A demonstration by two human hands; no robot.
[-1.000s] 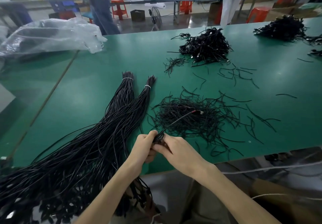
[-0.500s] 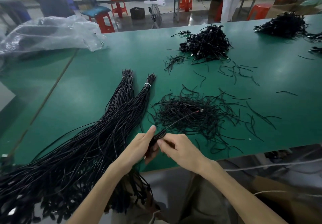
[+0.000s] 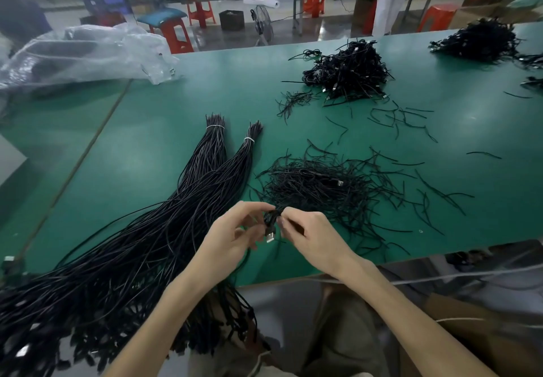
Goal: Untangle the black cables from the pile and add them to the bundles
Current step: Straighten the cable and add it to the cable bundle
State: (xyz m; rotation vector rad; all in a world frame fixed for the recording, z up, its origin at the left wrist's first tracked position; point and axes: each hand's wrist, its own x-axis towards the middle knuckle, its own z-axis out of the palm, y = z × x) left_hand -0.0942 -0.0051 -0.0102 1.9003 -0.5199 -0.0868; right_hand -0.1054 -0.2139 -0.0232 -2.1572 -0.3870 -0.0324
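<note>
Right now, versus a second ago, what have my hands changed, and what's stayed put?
The left hand has loosened from a closed fist to a fingertip pinch on the small coiled black cable, which the right hand also pinches; the cable's silver plug now hangs between them. The two tied black cable bundles and the loose black cable pile on the green table stayed put.
</note>
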